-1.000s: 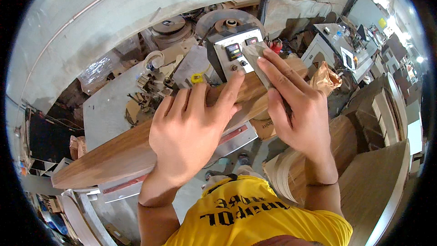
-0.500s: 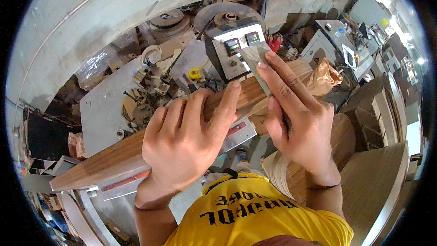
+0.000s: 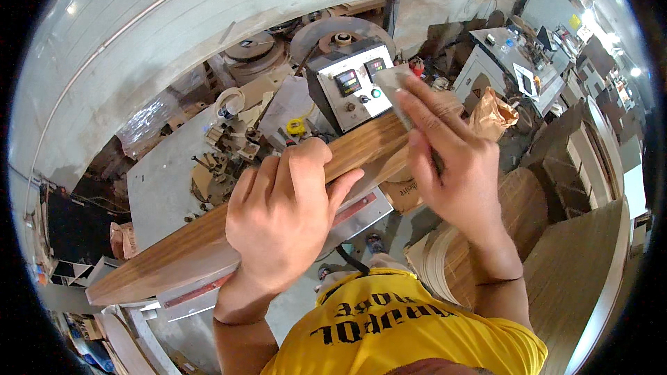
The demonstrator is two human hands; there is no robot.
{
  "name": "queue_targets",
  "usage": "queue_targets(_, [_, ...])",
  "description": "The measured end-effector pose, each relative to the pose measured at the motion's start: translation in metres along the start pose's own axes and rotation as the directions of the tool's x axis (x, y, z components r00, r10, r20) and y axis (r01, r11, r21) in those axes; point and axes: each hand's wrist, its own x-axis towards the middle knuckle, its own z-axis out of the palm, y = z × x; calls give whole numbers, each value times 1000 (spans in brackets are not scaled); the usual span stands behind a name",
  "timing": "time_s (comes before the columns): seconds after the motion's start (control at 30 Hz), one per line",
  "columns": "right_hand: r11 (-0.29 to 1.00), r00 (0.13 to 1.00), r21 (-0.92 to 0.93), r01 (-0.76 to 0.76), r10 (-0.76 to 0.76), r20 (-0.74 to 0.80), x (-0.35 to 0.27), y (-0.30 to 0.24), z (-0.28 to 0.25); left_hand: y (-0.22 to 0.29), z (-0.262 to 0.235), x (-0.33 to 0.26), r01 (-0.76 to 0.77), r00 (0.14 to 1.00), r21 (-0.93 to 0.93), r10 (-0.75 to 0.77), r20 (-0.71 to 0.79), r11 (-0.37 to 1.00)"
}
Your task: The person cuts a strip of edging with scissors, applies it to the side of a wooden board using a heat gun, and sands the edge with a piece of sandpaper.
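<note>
A long board with brown wood grain (image 3: 170, 242) runs from the lower left up to the right in front of me. My left hand (image 3: 285, 205) grips its middle, with bent fingers over the far side and the thumb along the near side. In my right hand (image 3: 448, 146) is a flat grey-beige piece like folded sandpaper (image 3: 394, 82), pinched between thumb and fingers. It rests across the board's edge near the right end, and its lower part is hidden by my hand.
Behind the board stands a control box (image 3: 351, 83) with two displays. A grey worktable (image 3: 163, 187) carries metal machine parts and a yellow tape measure (image 3: 295, 126). Crumpled brown paper (image 3: 493, 114) lies past the board's right end. Curved wood panels (image 3: 573, 285) stand at my right.
My left index finger, stretched along the board before, is now bent over it, with the thumb more exposed. My right hand and the flat piece have shifted slightly left.
</note>
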Motion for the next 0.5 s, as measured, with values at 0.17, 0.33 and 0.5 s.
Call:
queue_targets(0.17, [996,984,8,92,-92,150,-7,-47,1,-1,4,-6,17,998,-22,-19,-58,1000])
queue_targets(0.33, [996,984,-27,91,-86,156,-10,-40,-1,-2,-2,-7,69,998,-82,-68,17,994])
queue_targets(0.5, [997,995,-70,42,-36,89,-7,-21,1,-3,-3,0,58,997,-86,-54,49,995])
